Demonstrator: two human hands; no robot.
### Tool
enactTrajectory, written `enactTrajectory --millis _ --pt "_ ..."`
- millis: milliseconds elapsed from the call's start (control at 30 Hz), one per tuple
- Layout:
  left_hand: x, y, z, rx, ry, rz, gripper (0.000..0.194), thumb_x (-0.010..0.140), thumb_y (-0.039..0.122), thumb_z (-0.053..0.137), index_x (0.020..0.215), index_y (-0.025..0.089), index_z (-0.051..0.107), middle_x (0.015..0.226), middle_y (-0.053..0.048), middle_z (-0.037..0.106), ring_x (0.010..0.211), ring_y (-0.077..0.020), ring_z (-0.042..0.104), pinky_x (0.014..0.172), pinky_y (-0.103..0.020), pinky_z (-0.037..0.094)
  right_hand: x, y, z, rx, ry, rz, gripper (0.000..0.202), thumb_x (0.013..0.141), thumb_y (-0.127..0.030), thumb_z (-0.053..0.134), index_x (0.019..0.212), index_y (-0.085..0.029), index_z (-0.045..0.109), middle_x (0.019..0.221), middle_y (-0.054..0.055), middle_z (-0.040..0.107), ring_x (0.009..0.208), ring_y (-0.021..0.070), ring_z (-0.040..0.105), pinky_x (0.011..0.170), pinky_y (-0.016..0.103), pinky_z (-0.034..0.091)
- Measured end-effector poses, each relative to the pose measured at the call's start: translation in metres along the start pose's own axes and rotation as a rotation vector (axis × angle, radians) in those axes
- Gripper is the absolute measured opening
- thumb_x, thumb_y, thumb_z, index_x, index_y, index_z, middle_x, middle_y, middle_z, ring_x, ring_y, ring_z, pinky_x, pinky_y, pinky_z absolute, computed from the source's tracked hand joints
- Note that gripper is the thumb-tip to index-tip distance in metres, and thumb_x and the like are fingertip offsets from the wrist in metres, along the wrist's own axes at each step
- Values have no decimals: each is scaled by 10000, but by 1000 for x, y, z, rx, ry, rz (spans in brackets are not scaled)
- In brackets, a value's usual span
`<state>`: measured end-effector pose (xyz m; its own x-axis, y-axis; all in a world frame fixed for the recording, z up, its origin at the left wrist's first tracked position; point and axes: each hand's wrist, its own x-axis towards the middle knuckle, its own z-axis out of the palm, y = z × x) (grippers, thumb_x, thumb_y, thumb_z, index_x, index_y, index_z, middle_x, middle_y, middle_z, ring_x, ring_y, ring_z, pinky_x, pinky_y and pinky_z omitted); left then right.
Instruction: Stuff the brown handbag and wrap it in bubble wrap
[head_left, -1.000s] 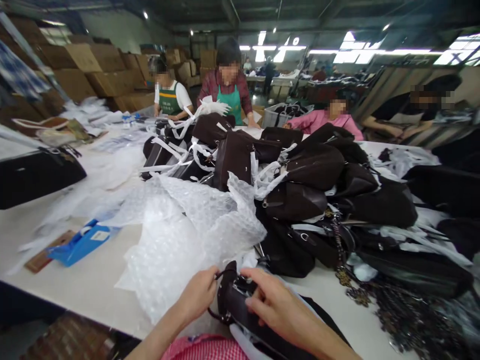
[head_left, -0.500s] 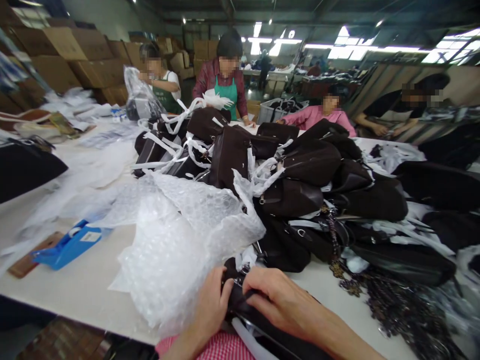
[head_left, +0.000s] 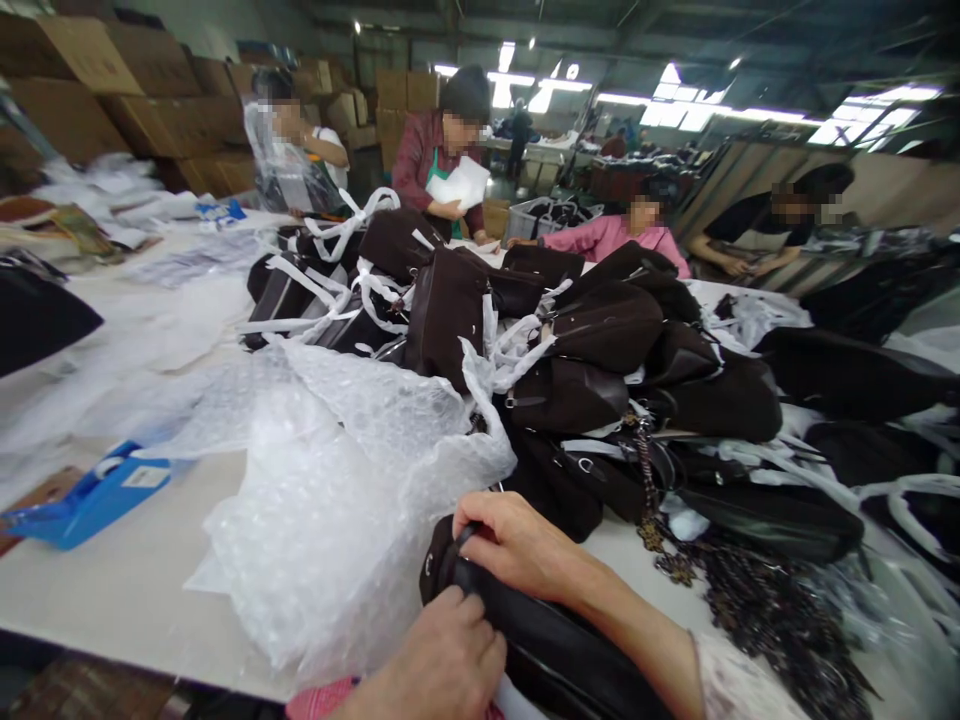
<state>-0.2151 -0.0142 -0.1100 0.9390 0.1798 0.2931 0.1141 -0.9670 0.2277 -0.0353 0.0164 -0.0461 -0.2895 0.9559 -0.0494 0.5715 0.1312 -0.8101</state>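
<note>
Black bag (head_left: 555,650) gripped by both hands (head_left: 480,600), lower part cut off by frame edge, clasp hidden under fingers (head_left: 487,520)

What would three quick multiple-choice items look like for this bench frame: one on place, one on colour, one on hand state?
1. Where does the bubble wrap lie relative to the black bag in the person's hands?
A. To its left, on the table
B. To its right
C. Under the far pile of bags

2. What colour is the tape dispenser on the table?
A. Red
B. Blue
C. Green

3. How does the right hand stand?
A. Flat on the table
B. Raised in the air, open
C. Closed over the top edge of the black bag

Answers:
1. A: the wrap spreads left of the bag, on the table top.
2. B: its body is bright blue.
3. C: its fingers curl over the bag's end, while the left hand grips the bag lower down.
</note>
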Motion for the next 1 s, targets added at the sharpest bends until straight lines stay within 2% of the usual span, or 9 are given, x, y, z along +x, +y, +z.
enactTrajectory --millis 100,267,433,500,567,700,767,867,1000 --pt "2 1 6 114 -217 -78 92 929 216 593 935 137 639 810 -49 680 710 -215 565 611 -362 401 0 1 -2 -11 1 -20 184 726 -2 577 750 -182 598 673 -60 533 644 105 473 644 223 330" --pt "4 -2 12 63 -444 -195 412 916 256 565 1295 96 561 1179 -162 678 917 -292 645 701 -389 489 3 2 -6 -24 3 -18 154 771 -32 579 763 -183 607 676 -56 545 630 107 483 630 230 330" --pt "17 -11 10 -140 -586 -261 303 830 81 577 1118 115 663 996 -161 736 852 -314 698 701 -383 516 -8 0 -13 -66 -56 -8 174 723 -23 596 777 -184 629 707 -34 578 668 131 495 652 253 337" --pt "13 -20 -5 -386 -537 -288 264 828 84 561 1044 165 689 1019 -128 747 868 -301 708 726 -365 522 -22 0 -19 -91 -109 76 147 710 -68 640 791 -190 628 738 -23 595 696 146 522 655 255 347" --pt "4 -33 -20 -715 -378 -417 217 855 125 518 937 216 697 955 -55 758 852 -243 707 742 -314 518 -36 -1 -23 -89 -166 163 148 703 -115 694 795 -198 614 781 -17 611 742 158 547 664 250 354" --pt "-14 -59 -13 -774 150 -1015 218 901 346 500 1003 203 630 958 -51 707 805 -203 644 753 -317 503 -47 -1 -23 -56 -199 142 190 756 -109 719 766 -205 556 797 -34 597 766 139 529 677 238 335" --pt "-16 -66 8 -816 153 -1125 312 875 461 524 1012 188 589 974 -62 675 797 -207 618 715 -327 496 -43 -2 -20 -68 -190 93 205 772 -98 725 765 -204 549 795 -36 592 759 135 521 681 240 333" --pt "-12 -66 36 -1061 7 -1131 373 859 576 506 813 206 506 703 15 554 633 -162 527 529 -259 389 -35 -3 -19 -107 -185 42 205 776 -105 749 779 -200 566 792 -31 593 756 142 523 687 247 339" --pt "-10 -62 43 -1238 -6 -1129 523 767 712 596 760 204 471 641 46 472 555 -122 453 446 -221 306 -30 -3 -21 -154 -203 40 186 776 -103 759 802 -190 596 813 -19 609 766 149 530 689 251 348"
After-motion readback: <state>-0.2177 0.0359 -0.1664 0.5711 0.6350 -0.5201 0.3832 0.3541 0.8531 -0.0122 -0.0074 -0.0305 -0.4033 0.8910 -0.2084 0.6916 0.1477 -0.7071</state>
